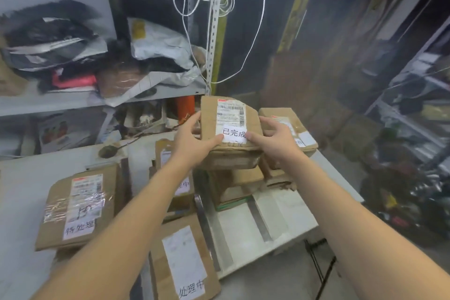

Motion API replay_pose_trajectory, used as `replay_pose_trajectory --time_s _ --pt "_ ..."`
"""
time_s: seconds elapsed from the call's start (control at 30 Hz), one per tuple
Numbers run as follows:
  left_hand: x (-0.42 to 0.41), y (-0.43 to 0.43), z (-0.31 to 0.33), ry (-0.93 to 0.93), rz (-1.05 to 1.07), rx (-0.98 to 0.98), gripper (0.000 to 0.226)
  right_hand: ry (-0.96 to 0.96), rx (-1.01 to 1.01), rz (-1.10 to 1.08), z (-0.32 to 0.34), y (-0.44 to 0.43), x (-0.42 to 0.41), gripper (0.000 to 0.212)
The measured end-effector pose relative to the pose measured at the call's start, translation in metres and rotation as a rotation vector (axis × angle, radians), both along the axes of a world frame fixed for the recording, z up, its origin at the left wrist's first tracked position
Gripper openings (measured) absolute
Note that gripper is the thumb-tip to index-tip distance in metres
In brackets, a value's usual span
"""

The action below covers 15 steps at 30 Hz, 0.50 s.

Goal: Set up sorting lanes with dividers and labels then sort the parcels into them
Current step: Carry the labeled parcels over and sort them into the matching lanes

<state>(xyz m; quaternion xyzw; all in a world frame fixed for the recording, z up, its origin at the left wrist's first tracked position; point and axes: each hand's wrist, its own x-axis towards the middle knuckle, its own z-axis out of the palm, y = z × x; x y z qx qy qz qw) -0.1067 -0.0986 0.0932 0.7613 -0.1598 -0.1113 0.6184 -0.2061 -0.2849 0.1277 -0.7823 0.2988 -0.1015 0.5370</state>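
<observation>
- Head view: a brown cardboard parcel [231, 127] is being held out over the right-hand end of the surface [243, 224]. It is above a stack of other parcels [237, 186] and just beside a neighbouring box [285, 113] on its right.
- The parcel is being gripped at both sides. The left hand [194, 140] is being curled round its left edge with the thumb laid on top. The right hand [272, 139] is being wrapped over its right edge, thumb on top next to the white label [234, 133].
- The weight is being judged as light to moderate, since the parcel is being held at arm's reach by the hands alone.
- The cardboard is looking creased and softened at the corners, so some give under pressure is being expected.
- A two-sided hold at the edges is being judged the safest, with the label left uncovered for reading.
- Two grey strips [206, 224], probably dividers, are being partly hidden by parcels and a forearm.
- A labelled parcel at the left [78, 204] and another in the middle [182, 260] are being shown only in part; the middle one is being cut off at the bottom edge.
- Whether the held parcel is being rested on the stack or is clear of it cannot be told, its underside being hidden.
- The shelf [60, 102] clutter and the right background are being blurred beyond reading.
</observation>
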Motion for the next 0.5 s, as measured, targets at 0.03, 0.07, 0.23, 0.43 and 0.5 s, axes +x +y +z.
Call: replay_pose_trajectory --time_s 0.03,0.07,0.23,0.43,0.5 --pt "0.002 -0.009 -0.003 0.011 0.003 0.01 0.087 0.012 -0.007 0.009 -0.001 -0.01 0.003 0.083" --pt "0.003 -0.018 -0.005 0.023 0.01 0.02 0.088 0.03 -0.012 0.017 -0.003 -0.019 0.006 0.081" --pt "0.009 -0.046 -0.019 0.054 0.074 0.05 0.088 0.104 -0.026 0.112 -0.014 -0.053 0.021 0.076" --pt "0.0 -0.07 -0.026 0.087 0.167 0.073 0.084 0.143 -0.031 0.224 -0.023 -0.082 0.028 0.067" --pt "-0.006 -0.076 -0.026 0.127 0.198 0.075 0.083 0.169 -0.064 0.269 -0.027 -0.089 0.03 0.058"
